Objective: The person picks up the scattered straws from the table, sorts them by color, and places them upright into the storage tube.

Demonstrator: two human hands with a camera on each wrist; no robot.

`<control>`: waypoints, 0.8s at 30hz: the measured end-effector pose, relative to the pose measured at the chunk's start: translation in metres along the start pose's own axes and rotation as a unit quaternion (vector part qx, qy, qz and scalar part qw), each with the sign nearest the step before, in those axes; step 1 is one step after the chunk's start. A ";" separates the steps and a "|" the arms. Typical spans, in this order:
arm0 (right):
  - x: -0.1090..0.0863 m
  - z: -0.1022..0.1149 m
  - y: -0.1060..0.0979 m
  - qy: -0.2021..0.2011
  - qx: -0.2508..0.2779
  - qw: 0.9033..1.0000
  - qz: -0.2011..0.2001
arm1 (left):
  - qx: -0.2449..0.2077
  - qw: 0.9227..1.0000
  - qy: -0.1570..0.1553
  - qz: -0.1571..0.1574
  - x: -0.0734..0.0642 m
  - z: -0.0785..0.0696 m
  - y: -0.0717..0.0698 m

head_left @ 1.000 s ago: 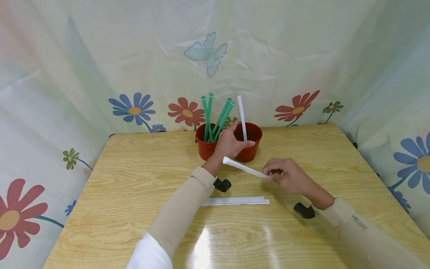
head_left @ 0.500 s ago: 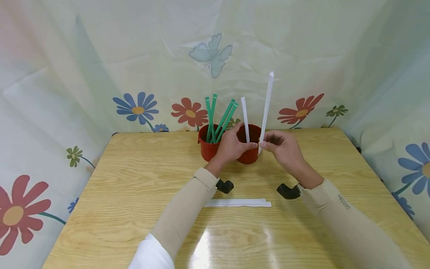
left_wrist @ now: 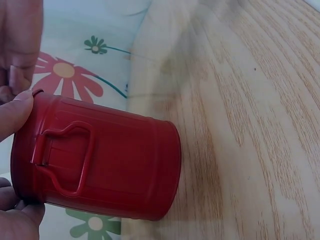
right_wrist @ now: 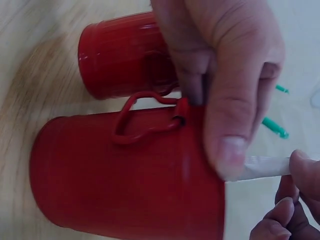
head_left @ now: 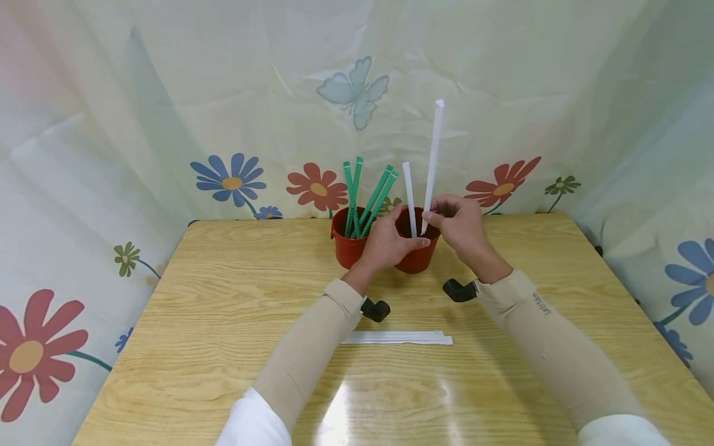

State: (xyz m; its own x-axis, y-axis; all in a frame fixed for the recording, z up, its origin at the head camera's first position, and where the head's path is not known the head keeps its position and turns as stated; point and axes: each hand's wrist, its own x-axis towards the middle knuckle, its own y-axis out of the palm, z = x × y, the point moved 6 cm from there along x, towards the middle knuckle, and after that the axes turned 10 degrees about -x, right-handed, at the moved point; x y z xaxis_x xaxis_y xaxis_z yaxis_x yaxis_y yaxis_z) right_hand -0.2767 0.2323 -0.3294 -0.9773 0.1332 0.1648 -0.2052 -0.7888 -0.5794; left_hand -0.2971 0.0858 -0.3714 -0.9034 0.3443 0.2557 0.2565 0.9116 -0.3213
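Note:
My left hand (head_left: 390, 241) holds the right-hand red bucket (head_left: 415, 260) by its rim, thumb in front and fingers at the far side. Between thumb and fingers my right hand (head_left: 460, 226) pinches a white paper-wrapped straw (head_left: 432, 155) near its lower end. That straw stands almost upright, its bottom at the bucket's mouth. Another white wrapped straw (head_left: 409, 195) leans inside the same bucket. In the right wrist view the left thumb (right_wrist: 231, 155) lies on the rim close to the pinched straw (right_wrist: 267, 167). The left wrist view shows the bucket's wire handle (left_wrist: 82, 165).
A second red bucket (head_left: 347, 251) stands close on the left with several green-wrapped straws (head_left: 375, 198) in it. More white wrapped straws (head_left: 398, 337) lie side by side on the wooden table (head_left: 240, 297). A flowered curtain (head_left: 268, 93) hangs behind the table.
My right hand has moved forward and left to the bucket, turning its straw from nearly level to upright and bringing the lower end to the mouth. My left hand has stayed on the rim.

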 end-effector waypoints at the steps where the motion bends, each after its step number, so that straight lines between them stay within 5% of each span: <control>1: 0.000 -0.002 0.001 0.003 -0.004 1.000 0.005 | -0.001 1.000 -0.001 0.000 0.000 0.000 0.000; 8: -0.007 -0.017 -0.002 0.004 -0.087 0.996 0.013 | 0.014 1.000 -0.022 0.000 0.000 0.001 0.000; 18: -0.055 -0.026 -0.013 -0.090 -0.133 0.986 -0.047 | 0.019 0.999 -0.030 0.003 0.001 0.000 0.003; 21: -0.069 -0.031 -0.005 -0.117 -0.139 0.983 0.006 | 0.020 0.999 -0.037 0.001 0.000 0.002 0.002; 24: -0.083 -0.037 0.017 -0.152 -0.158 0.969 0.117 | 0.024 0.999 -0.041 -0.002 0.000 0.003 0.001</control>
State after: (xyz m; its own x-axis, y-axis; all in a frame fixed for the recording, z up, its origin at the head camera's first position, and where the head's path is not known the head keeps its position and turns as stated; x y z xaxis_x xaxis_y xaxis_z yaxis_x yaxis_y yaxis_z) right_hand -0.2009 0.2302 -0.3823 -0.9479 -0.2481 0.1995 -0.0332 -0.5462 -0.8370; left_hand -0.2979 0.0862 -0.3749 -0.9297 0.3199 0.1825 0.2383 0.9002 -0.3644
